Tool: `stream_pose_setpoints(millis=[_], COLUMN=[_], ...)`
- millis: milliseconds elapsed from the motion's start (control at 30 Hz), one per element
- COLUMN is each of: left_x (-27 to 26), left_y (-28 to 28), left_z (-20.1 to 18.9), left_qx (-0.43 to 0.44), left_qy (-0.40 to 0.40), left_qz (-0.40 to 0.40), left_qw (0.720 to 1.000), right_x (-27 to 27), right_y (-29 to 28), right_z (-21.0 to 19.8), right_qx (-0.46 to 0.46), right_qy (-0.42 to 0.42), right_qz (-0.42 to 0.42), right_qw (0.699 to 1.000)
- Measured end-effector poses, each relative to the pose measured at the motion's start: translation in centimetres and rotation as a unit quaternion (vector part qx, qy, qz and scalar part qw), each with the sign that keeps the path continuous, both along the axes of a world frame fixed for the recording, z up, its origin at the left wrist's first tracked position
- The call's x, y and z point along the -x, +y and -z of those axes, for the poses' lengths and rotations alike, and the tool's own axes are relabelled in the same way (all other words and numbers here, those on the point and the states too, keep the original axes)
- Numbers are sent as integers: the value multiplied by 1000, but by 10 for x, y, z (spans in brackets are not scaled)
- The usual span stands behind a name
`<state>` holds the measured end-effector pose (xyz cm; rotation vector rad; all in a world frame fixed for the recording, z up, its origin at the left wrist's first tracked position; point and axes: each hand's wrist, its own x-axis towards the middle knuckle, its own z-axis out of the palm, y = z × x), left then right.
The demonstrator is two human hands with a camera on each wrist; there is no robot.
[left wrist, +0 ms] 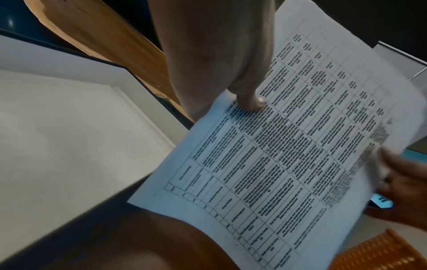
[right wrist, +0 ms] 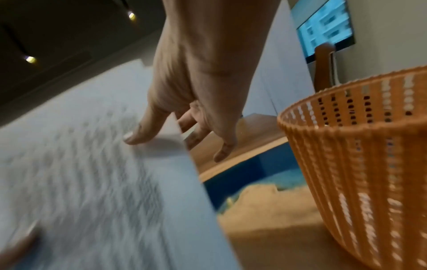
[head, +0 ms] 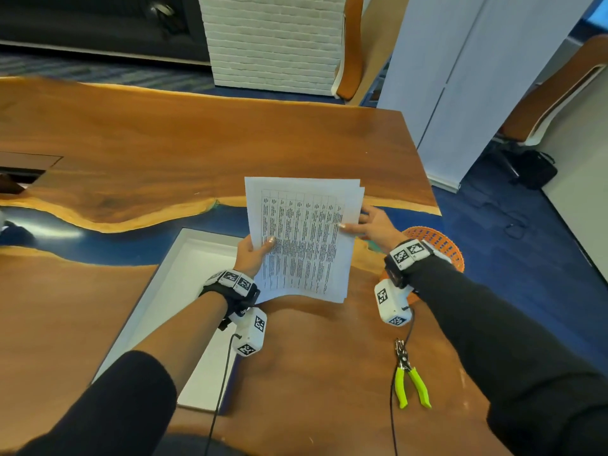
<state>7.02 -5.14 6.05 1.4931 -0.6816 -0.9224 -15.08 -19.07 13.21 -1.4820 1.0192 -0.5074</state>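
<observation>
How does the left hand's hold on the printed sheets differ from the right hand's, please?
The left hand grips the printed sheets at their left edge; the right hand grips the right edge, slightly farther up. The left hand's fingers are hidden behind the paper, while the right hand's show past the edge, spread. The left hand is by the white tray, the right hand by the orange basket. Both hands pinch with the thumb on the printed face.
</observation>
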Motion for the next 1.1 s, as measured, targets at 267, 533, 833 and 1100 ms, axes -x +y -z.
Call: stream_pose_setpoints(millis=[267, 533, 833, 1100], left_x=[22, 27, 21, 33], left_y=[-11, 5, 2, 15], left_z=[-1, 33, 40, 61], left_qx=[55, 19, 9, -19], left_qy=[-28, -46, -27, -4], left_qz=[-35, 6, 28, 55], left_qw=[997, 999, 999, 998], right_x=[-13, 3, 8, 15], right_y=[32, 55, 54, 70], right_z=[42, 93, 101, 121], right_qx=[28, -23, -48, -75], right_qy=[-61, -21, -20, 4], right_qz=[146, 139, 142, 123], right_qw=[987, 990, 989, 990])
